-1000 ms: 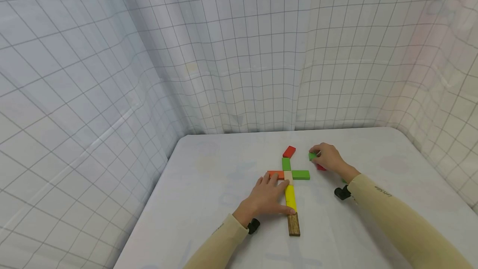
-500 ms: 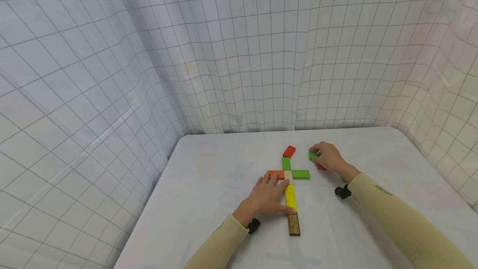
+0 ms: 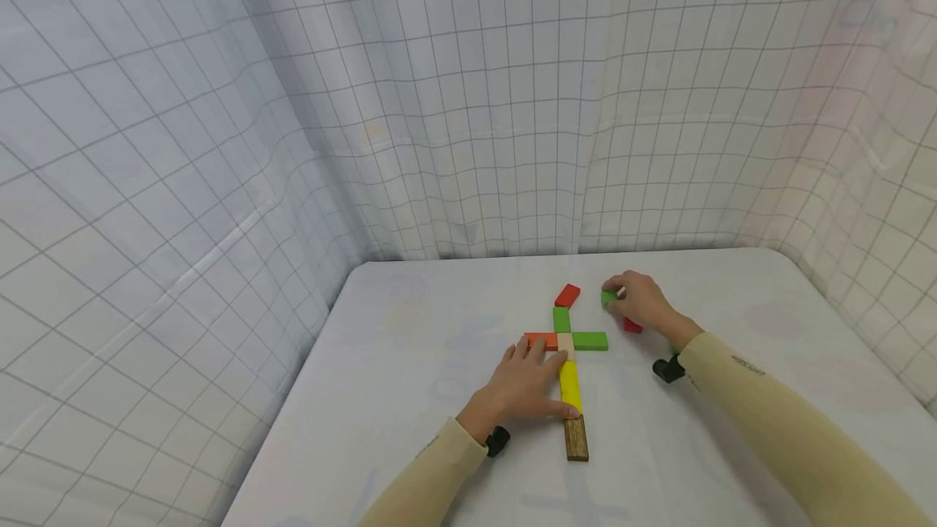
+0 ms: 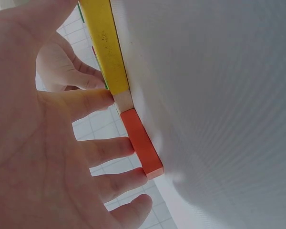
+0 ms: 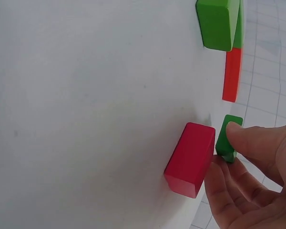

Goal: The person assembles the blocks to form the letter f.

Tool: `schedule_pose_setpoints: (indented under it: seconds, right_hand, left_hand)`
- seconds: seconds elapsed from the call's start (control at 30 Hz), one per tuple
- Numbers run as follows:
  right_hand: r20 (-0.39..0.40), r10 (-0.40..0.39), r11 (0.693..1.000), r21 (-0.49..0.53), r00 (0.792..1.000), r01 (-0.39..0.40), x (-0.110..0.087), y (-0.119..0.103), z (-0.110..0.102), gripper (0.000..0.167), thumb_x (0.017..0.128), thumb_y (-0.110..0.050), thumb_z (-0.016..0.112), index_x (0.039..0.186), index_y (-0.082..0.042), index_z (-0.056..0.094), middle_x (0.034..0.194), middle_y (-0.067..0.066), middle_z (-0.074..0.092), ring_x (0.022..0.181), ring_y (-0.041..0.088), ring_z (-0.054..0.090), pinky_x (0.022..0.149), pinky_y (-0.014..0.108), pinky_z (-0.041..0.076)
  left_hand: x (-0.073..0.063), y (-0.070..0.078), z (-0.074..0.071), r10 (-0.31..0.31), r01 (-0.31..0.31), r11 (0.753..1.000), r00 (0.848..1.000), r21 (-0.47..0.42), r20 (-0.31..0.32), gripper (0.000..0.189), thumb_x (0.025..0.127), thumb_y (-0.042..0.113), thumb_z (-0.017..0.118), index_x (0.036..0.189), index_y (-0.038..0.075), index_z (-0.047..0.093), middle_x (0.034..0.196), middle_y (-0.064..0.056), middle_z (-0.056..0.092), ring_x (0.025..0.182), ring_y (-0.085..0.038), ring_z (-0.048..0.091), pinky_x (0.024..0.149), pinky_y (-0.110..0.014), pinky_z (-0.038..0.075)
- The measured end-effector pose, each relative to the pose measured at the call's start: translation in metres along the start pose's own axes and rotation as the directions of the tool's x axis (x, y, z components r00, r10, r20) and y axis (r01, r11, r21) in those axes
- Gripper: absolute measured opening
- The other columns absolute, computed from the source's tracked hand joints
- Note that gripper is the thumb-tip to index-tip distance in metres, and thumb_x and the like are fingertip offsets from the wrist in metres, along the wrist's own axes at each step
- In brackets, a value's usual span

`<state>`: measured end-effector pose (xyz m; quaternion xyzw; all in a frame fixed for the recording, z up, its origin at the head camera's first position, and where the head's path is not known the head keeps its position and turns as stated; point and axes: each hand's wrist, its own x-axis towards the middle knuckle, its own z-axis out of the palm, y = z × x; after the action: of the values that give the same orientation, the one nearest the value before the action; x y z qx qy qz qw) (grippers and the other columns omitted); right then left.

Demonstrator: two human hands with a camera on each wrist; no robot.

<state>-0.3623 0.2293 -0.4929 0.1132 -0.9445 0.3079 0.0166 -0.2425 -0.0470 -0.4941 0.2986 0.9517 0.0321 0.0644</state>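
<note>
In the head view my left hand (image 3: 521, 385) lies spread over a cross of flat wooden blocks. Its fingertips touch the orange block (image 4: 142, 143) and the pale block (image 3: 566, 346), while the thumb rests at the near end of the yellow block (image 3: 570, 389). A brown block (image 3: 576, 439) continues the line toward me. Two green blocks, one at the top (image 3: 561, 320) and one on the right arm (image 3: 591, 341), complete the cross shape. To the right, my right hand (image 3: 646, 307) pinches a small green block (image 5: 222, 143) between thumb and fingers, close beside a crimson block (image 5: 189, 157).
A red block (image 3: 567, 295) lies slanted at the far end of the cross. Part of another green piece (image 3: 674, 350) shows beside the right wrist. Gridded curtains (image 3: 468, 104) stand behind and on both sides of the white table (image 3: 395, 348).
My right hand has shifted slightly away from me and to the left with the green block, uncovering more of the crimson block. The left hand stays in place.
</note>
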Motion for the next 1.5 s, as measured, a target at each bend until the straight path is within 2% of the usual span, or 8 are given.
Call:
schedule_pose_setpoints:
  seconds: [0.63, 0.97, 1.5]
  right_hand:
    - [-0.026, -0.022, 1.0, -0.013, 0.999, 0.021, 0.018, -0.013, 0.008, 0.033, 0.088, -0.003, 0.072, 0.122, 0.0, 0.07, 0.112, 0.016, 0.064, 0.1, 0.033, 0.061, 0.089, 0.047, 0.053]
    - [-0.019, -0.016, 1.0, 0.006, 1.0, 0.016, 0.029, -0.007, 0.011, 0.033, 0.089, -0.003, 0.071, 0.122, 0.0, 0.07, 0.112, 0.017, 0.063, 0.099, 0.033, 0.06, 0.09, 0.047, 0.052]
    - [-0.049, -0.042, 0.998, 0.034, 0.998, 0.044, 0.042, 0.002, 0.022, 0.034, 0.088, -0.002, 0.072, 0.121, 0.003, 0.069, 0.113, 0.019, 0.063, 0.101, 0.035, 0.062, 0.09, 0.048, 0.052]
  left_hand:
    - [0.002, -0.003, 0.0, 0.012, -0.012, 1.0, 1.0, -0.003, -0.008, 0.095, 0.077, 0.081, 0.061, 0.155, 0.031, 0.039, 0.156, -0.008, 0.035, 0.145, -0.036, 0.024, 0.116, -0.054, 0.027]
    - [0.003, -0.002, 0.003, -0.008, 0.008, 1.0, 1.0, -0.001, 0.019, 0.097, 0.076, 0.083, 0.059, 0.156, 0.033, 0.036, 0.158, -0.008, 0.032, 0.146, -0.036, 0.024, 0.116, -0.054, 0.026]
    - [0.004, -0.003, 0.003, -0.009, 0.009, 1.0, 1.0, 0.002, 0.016, 0.096, 0.077, 0.083, 0.059, 0.155, 0.033, 0.036, 0.159, -0.008, 0.032, 0.147, -0.037, 0.023, 0.116, -0.055, 0.025]
